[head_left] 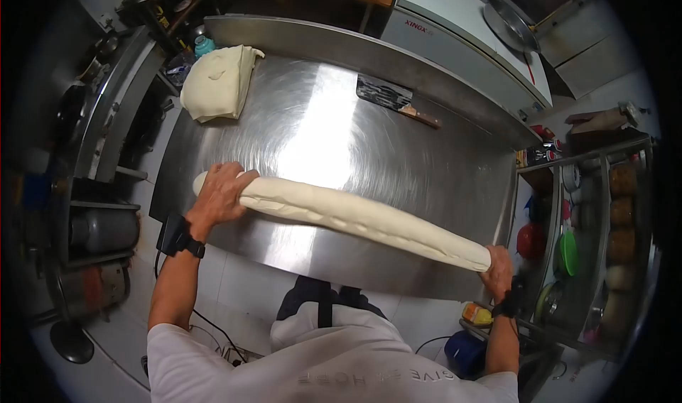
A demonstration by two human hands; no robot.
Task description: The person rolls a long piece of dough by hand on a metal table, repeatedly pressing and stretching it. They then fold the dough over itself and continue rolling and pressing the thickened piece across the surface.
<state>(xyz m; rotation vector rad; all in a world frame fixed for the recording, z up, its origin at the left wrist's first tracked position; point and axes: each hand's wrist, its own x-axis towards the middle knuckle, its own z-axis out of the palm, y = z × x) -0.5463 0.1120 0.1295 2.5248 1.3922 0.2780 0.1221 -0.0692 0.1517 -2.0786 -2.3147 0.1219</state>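
Steel makes up the broad worktable, whose bare, shiny top spreads out beyond both hands. Far ahead of the left hand, at the table's back corner, lies a folded slab of pale dough, well apart from the work in hand. Ahead of the space between the hands, near the table's back rim, a cleaver with a wooden handle lies flat, also well clear. Outside the right hand stands a metal rack with bowls and round loaves on its shelves, and below that hand, near the floor, sits a blue container. Outside the left hand are dark shelves with pots. Nothing lies on the steel between the two hands except the long roll of dough, which stretches in a slant from one hand to the other near the table's front edge. The left hand rests over the roll's end, fingers curled down around it with the tip poking out beyond the knuckles. The right hand grips the other end at the table's front corner, fingers closed about it. Both wrists wear dark bands.
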